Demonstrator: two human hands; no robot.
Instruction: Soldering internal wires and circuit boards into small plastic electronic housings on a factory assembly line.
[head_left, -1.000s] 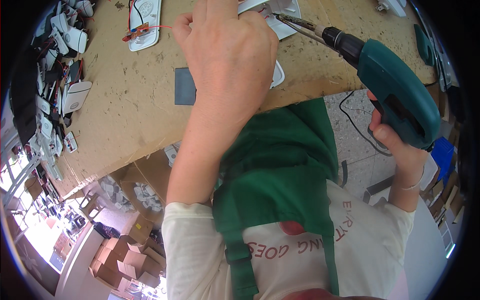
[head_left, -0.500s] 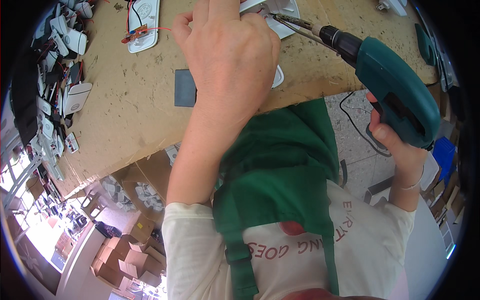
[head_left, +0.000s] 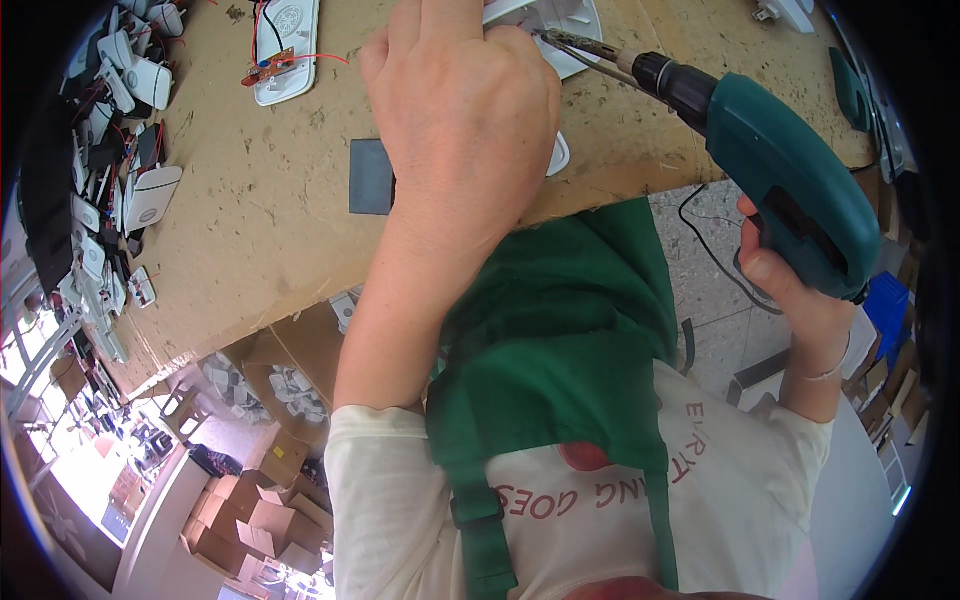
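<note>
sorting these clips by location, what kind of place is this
Most likely a small electronics assembly workshop. The right hand holds a teal power screwdriver at a white plastic casing steadied by the left hand on a worn wooden workbench, with a pile of similar white casings and cardboard boxes nearby.

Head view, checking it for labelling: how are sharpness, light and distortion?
Head view: the left hand and the teal drill in the right hand are sharp; daylight is even, blown out at lower left; fisheye bends the workbench edge, with black corners.
</note>
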